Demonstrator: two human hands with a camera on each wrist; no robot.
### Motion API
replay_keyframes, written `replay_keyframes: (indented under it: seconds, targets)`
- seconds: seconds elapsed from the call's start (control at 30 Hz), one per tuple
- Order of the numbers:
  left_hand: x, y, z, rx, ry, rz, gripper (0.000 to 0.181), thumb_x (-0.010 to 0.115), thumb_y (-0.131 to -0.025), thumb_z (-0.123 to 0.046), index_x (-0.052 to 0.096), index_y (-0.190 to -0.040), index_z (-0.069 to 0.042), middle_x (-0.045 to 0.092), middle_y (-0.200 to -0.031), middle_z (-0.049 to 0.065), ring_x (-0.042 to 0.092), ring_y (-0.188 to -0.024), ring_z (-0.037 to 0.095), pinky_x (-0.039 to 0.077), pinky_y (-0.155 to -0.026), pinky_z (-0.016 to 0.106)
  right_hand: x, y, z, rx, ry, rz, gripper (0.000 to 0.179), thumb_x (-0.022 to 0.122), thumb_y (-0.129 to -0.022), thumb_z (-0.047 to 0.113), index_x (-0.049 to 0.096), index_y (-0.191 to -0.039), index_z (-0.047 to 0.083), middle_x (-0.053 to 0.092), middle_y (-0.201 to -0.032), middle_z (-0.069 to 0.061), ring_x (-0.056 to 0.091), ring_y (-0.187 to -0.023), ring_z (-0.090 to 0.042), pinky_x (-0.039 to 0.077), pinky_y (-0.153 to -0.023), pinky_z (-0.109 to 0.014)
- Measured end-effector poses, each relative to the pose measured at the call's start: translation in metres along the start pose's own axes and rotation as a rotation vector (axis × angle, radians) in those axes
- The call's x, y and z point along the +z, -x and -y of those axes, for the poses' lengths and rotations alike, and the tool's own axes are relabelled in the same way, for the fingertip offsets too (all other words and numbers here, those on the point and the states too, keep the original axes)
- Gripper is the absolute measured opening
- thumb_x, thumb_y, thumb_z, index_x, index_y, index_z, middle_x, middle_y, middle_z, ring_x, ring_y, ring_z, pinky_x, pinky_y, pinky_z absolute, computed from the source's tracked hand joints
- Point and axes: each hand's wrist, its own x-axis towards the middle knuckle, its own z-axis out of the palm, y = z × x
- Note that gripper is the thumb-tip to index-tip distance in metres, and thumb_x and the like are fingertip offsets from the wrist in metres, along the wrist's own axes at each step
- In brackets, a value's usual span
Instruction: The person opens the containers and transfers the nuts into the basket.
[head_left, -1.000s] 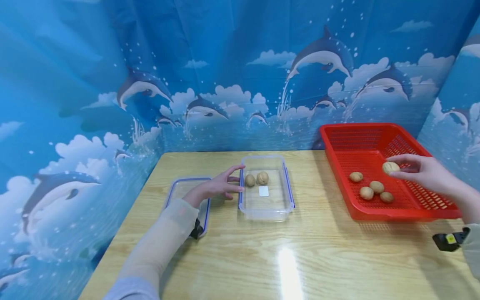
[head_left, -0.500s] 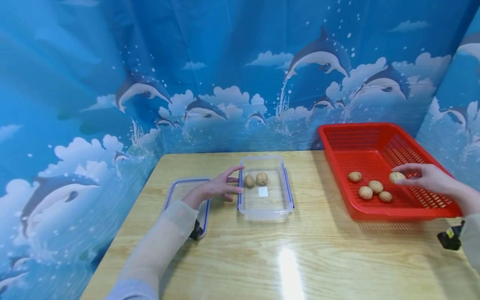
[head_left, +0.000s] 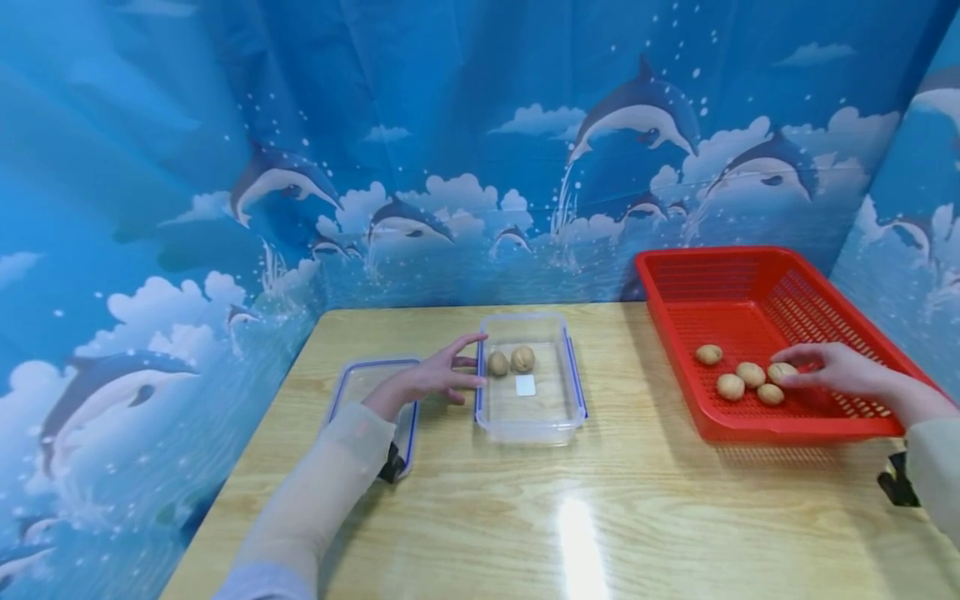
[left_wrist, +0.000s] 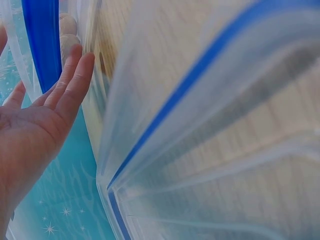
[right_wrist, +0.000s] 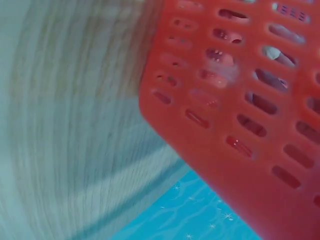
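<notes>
My right hand (head_left: pixel 843 371) reaches down inside the red plastic basket (head_left: pixel 731 425), with thumb and fingers pinching a walnut (head_left: pixel 782 372). Beside that walnut lie several others, among them a walnut (head_left: pixel 750 374) and, a little apart, another walnut (head_left: pixel 708 354). The basket wall (right_wrist: pixel 220 135) mostly hides this hand in the right wrist view. At the left rim of a clear lidless food box (head_left: pixel 551 417), my left hand (head_left: pixel 442 371) rests with spread, relaxed fingers. Two walnuts sit in the box, a smaller walnut (head_left: pixel 497 363) and a larger walnut (head_left: pixel 522 358).
A clear lid (head_left: pixel 367 375) with a blue seal lies on the wooden table (head_left: pixel 465 517), partly under my left forearm. Dolphin-printed blue sheeting (head_left: pixel 450 150) stands along the table's back and left edges. The basket is at the right, close to the sheeting.
My right hand has lowered the walnut from above the basket floor to beside the other walnuts, first shifting right, then back left and down. My left hand has stayed at the box.
</notes>
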Motion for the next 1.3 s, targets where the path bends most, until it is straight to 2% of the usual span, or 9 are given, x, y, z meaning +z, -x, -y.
replay_keyframes:
  seconds: [0.17, 0.3, 0.4, 0.57, 0.6, 0.8, 0.9, 1.03, 1.3]
  targets:
    - [0.000, -0.001, -0.001, -0.020, 0.011, -0.008, 0.083, 0.071, -0.090, -0.016, 0.020, -0.154, -0.032, 0.024, -0.154, 0.023, 0.047, -0.127, 0.035, 0.056, -0.079, 0.040, 0.001, -0.002, 0.000, -0.004, 0.003, 0.019, 0.048, 0.072, -0.089, 0.024, 0.060, -0.121, -0.010, 0.063, -0.113, -0.023, 0.055, -0.092, -0.021, 0.049, -0.070, -0.029]
    - [-0.001, -0.001, -0.002, -0.022, 0.016, -0.002, 0.083, 0.070, -0.091, -0.013, 0.019, -0.155, -0.031, 0.024, -0.154, 0.024, 0.048, -0.126, 0.036, 0.056, -0.080, 0.042, 0.001, -0.003, -0.003, 0.002, -0.002, 0.024, 0.049, 0.073, -0.088, 0.024, 0.060, -0.122, -0.009, 0.064, -0.114, -0.023, 0.057, -0.095, -0.024, 0.049, -0.070, -0.027]
    - [-0.001, -0.002, -0.002, -0.016, 0.014, -0.001, 0.083, 0.070, -0.091, -0.013, 0.019, -0.155, -0.031, 0.023, -0.154, 0.024, 0.047, -0.127, 0.036, 0.056, -0.081, 0.043, 0.001, -0.002, -0.004, 0.010, -0.009, 0.001, 0.051, 0.073, -0.088, 0.027, 0.060, -0.123, -0.008, 0.065, -0.114, -0.022, 0.058, -0.099, -0.026, 0.050, -0.072, -0.027]
    - [0.000, -0.002, -0.002, -0.009, 0.016, -0.002, 0.083, 0.069, -0.091, -0.012, 0.020, -0.154, -0.030, 0.024, -0.154, 0.024, 0.045, -0.128, 0.038, 0.055, -0.082, 0.045, -0.005, 0.004, 0.002, 0.014, -0.024, -0.056, 0.053, 0.072, -0.090, 0.028, 0.057, -0.126, -0.007, 0.062, -0.117, -0.025, 0.057, -0.092, -0.007, 0.051, -0.070, -0.027]
    - [0.000, -0.002, -0.001, -0.007, 0.017, -0.002, 0.083, 0.069, -0.091, -0.012, 0.020, -0.154, -0.030, 0.024, -0.154, 0.024, 0.045, -0.128, 0.038, 0.055, -0.082, 0.045, -0.007, 0.005, 0.005, 0.019, -0.029, -0.066, 0.055, 0.071, -0.090, 0.030, 0.056, -0.127, -0.008, 0.061, -0.119, -0.027, 0.058, -0.092, -0.008, 0.051, -0.069, -0.028]
    - [-0.001, -0.001, 0.001, -0.005, 0.018, -0.001, 0.083, 0.069, -0.091, -0.012, 0.020, -0.154, -0.031, 0.023, -0.154, 0.024, 0.044, -0.129, 0.037, 0.056, -0.081, 0.044, -0.014, 0.006, 0.038, 0.013, -0.079, -0.171, 0.057, 0.068, -0.092, 0.029, 0.051, -0.132, -0.008, 0.055, -0.124, -0.033, 0.056, -0.085, 0.005, 0.053, -0.067, -0.027]
    - [-0.001, -0.001, 0.001, -0.007, 0.013, 0.000, 0.083, 0.070, -0.091, -0.014, 0.019, -0.154, -0.031, 0.023, -0.154, 0.025, 0.044, -0.129, 0.037, 0.055, -0.081, 0.043, -0.016, 0.009, 0.059, -0.029, -0.102, -0.231, 0.053, 0.070, -0.092, 0.027, 0.053, -0.132, -0.003, 0.063, -0.117, -0.012, 0.050, -0.083, 0.012, 0.053, -0.065, -0.025]
    - [0.000, 0.000, 0.000, -0.006, 0.010, -0.004, 0.083, 0.070, -0.091, -0.014, 0.020, -0.154, -0.030, 0.023, -0.154, 0.025, 0.046, -0.128, 0.037, 0.056, -0.080, 0.043, -0.015, 0.011, 0.088, -0.085, -0.136, -0.275, 0.050, 0.071, -0.091, 0.024, 0.054, -0.133, 0.002, 0.060, -0.109, 0.014, 0.054, -0.086, 0.008, 0.053, -0.065, -0.023]
    - [0.000, 0.000, -0.001, -0.008, 0.009, -0.002, 0.083, 0.069, -0.091, -0.013, 0.020, -0.155, -0.030, 0.024, -0.154, 0.025, 0.049, -0.125, 0.036, 0.056, -0.080, 0.043, -0.001, 0.000, 0.141, -0.159, -0.185, -0.267, 0.045, 0.067, -0.094, 0.020, 0.054, -0.134, 0.004, 0.061, -0.121, -0.020, 0.059, -0.090, 0.001, 0.052, -0.071, -0.020]
